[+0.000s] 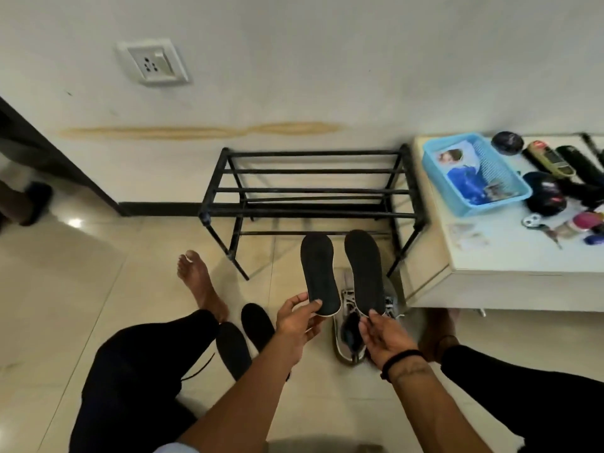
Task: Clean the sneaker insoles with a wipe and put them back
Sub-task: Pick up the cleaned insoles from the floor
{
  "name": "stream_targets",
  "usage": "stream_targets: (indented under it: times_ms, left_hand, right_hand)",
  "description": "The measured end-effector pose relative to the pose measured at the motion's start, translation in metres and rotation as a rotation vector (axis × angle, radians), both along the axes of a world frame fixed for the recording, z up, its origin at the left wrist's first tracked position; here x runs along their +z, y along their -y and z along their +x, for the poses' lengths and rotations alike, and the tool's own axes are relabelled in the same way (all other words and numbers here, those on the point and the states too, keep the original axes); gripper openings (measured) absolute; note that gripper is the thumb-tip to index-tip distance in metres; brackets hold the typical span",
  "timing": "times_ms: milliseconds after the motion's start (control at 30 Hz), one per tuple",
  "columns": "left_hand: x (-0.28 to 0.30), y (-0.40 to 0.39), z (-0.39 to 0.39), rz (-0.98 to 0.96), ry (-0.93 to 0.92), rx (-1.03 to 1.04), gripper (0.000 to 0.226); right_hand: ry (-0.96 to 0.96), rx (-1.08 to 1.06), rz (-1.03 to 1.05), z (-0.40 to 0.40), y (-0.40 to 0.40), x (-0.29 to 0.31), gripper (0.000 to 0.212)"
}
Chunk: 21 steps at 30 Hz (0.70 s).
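Right now each hand holds up one dark insole by its heel end, toes pointing away toward the wall. The left hand pinches the left insole, thumb on top of the heel and fingers curled underneath; a pale edge shows along that insole's lower rim. The right hand grips the right insole at its heel with the fingertips, palm turned partly up, and a black band sits around that wrist. The two insoles stand side by side, close but apart, in front of a black metal shoe rack set against the wall. Directly below the hands a grey sneaker with white laces lies on the tiled floor, its opening facing up; a second sneaker beside it is mostly hidden behind the right insole and hand. Two more dark insoles lie flat on the floor to the left, beside the person's black-trousered knee, near a bare foot. To the right stands a low white table carrying a blue plastic basket with a printed packet inside, plus several dark containers and small items too blurred to name. A white wall socket sits high on the wall at left.
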<state>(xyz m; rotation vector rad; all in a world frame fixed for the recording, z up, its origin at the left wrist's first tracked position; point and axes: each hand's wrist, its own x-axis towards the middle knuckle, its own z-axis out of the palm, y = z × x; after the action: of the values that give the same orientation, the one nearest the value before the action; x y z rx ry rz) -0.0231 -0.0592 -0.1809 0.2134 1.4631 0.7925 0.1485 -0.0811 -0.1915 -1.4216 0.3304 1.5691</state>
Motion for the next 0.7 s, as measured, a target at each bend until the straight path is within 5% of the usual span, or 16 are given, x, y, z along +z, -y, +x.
stream_targets:
  times_ms: [233,700]
  left_hand:
    - [-0.022,-0.081,0.027,0.057,-0.082,-0.039,0.036]
    - [-0.138,-0.203,0.083,0.085,-0.251,-0.021,0.032]
  right_hand:
    - [0.055,0.009,0.021,0.042,-0.076,-0.011,0.014]
    - [0.113,0.074,-0.060,0.086,-0.205,-0.126,0.021]
